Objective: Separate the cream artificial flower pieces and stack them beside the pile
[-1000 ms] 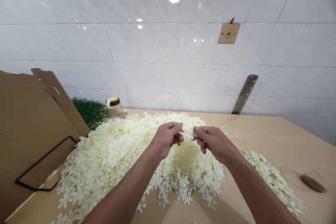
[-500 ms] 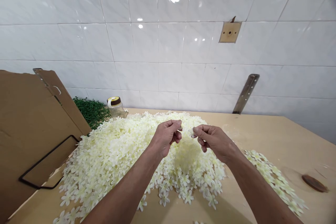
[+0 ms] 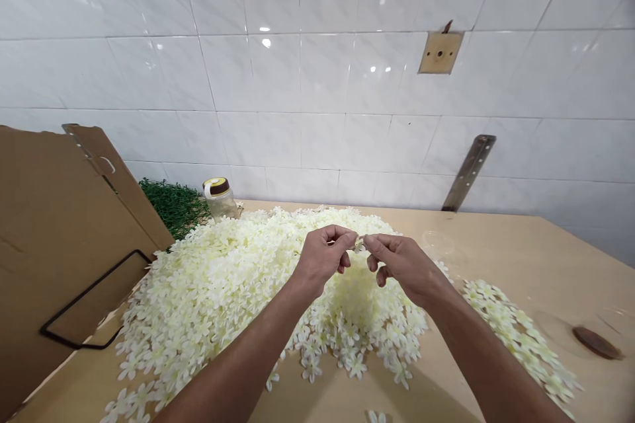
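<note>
The left hand [image 3: 325, 256] and the right hand [image 3: 403, 264] are raised over the near slope of the main flower pile [image 3: 233, 277], fingertips just beside each other at mid-view. The task piece, 1 small pale flower [image 3: 358, 244], is located between the 2 sets of fingertips, above the pile. Right grip: narrow, thumb and forefinger pinching the edge of the flower, remaining fingers curled. Left grip: narrow, thumb and forefinger tips together at the opposite side of the flower; whether they also hold a part of it cannot be told at this scale. The main pile covers the middle and left of the counter [image 3: 501, 244]. A smaller flower batch [image 3: 516, 337] lies beyond the right forearm, with a brown oval piece [image 3: 596, 342] farther right. A capped bottle [image 3: 221, 201] stands upright behind the pile, beside green artificial foliage [image 3: 171, 208]. A cardboard box [image 3: 64, 211] occupies the left side, with a black wire frame [image 3: 89, 291] at its lower part. A perforated metal bracket [image 3: 469, 173] is positioned at the tiled wall [image 3: 322, 92], below a square wall plate [image 3: 440, 53]
</note>
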Demonstrator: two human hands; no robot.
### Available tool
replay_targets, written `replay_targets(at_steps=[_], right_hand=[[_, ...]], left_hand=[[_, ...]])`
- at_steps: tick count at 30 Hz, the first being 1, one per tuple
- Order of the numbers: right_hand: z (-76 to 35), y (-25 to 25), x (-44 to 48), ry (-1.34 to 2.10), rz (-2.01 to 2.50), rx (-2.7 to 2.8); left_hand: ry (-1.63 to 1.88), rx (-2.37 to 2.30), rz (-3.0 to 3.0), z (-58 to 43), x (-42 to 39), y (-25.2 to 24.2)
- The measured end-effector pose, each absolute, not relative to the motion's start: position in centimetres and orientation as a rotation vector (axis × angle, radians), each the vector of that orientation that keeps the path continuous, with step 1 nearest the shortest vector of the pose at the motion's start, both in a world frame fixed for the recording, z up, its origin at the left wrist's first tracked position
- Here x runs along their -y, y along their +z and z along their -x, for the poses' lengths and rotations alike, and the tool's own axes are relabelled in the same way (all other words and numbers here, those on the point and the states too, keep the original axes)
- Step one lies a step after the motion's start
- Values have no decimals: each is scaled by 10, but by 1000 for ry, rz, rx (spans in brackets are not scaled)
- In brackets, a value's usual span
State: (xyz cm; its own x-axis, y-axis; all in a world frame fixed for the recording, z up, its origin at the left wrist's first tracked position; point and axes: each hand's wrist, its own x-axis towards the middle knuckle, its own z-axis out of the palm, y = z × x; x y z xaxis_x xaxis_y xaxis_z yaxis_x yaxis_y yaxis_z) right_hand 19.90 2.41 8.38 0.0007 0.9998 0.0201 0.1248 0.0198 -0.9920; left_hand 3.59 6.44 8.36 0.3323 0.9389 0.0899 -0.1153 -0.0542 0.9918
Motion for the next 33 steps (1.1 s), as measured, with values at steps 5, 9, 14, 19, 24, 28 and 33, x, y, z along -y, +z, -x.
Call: replay_targets(at_steps=[5, 9, 14, 19, 24, 28, 33], right_hand=[[-200, 81, -26, 1138, 1287, 1288], [-201, 80, -26, 1114, 1271, 1266], [-200, 82, -25, 1085, 1289, 1241], [-198, 82, -26, 1110, 1295, 1250], [-199, 80, -26, 1177, 1298, 1280], [-201, 79, -27, 1185, 1307, 1286], [-205, 75, -30, 1124, 1389, 1288]], left_hand=[[1075, -850, -1434, -38, -65, 78], [1082, -856, -1434, -38, -63, 80], [1043, -812, -1371, -38, -61, 85], [979, -745, -1308, -36, -61, 88], [984, -791, -1340, -37, -63, 84], [1021, -865, -1446, -39, -66, 75], [1006, -1002, -1588, -39, -69, 65]])
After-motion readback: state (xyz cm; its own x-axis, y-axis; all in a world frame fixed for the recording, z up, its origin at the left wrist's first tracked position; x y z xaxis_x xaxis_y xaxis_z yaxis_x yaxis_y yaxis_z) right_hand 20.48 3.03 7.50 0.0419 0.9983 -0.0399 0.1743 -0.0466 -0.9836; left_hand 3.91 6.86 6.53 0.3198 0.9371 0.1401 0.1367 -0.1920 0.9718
